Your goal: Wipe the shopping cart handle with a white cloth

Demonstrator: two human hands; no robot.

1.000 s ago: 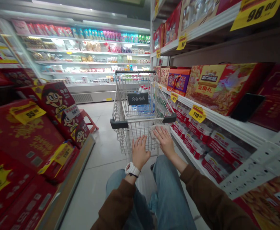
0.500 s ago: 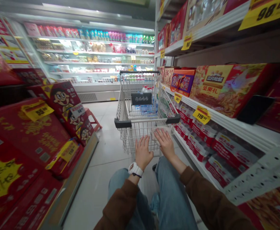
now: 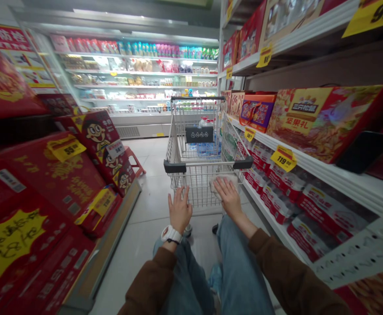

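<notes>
A wire shopping cart (image 3: 200, 183) with dark grips on its handle stands in front of me. My right hand (image 3: 227, 194) lies flat on a pale cloth (image 3: 218, 183), pressed against the wire on the cart's right side below the handle. The fingers are spread over the cloth. My left hand (image 3: 180, 209), with a white watch on the wrist, is raised near the cart's lower left side, its fingers apart and nothing in it.
Red gift boxes (image 3: 57, 175) are stacked on the left, with a red stool (image 3: 134, 162) beyond them. A shelf (image 3: 322, 175) on the right carries boxes, packed bottles and a dark phone (image 3: 366, 151). A lit refrigerated display (image 3: 139, 118) spans the back.
My left hand has moved left, away from my right hand, and its fingers have spread. The right hand stays on the cloth. The view has shifted slightly left.
</notes>
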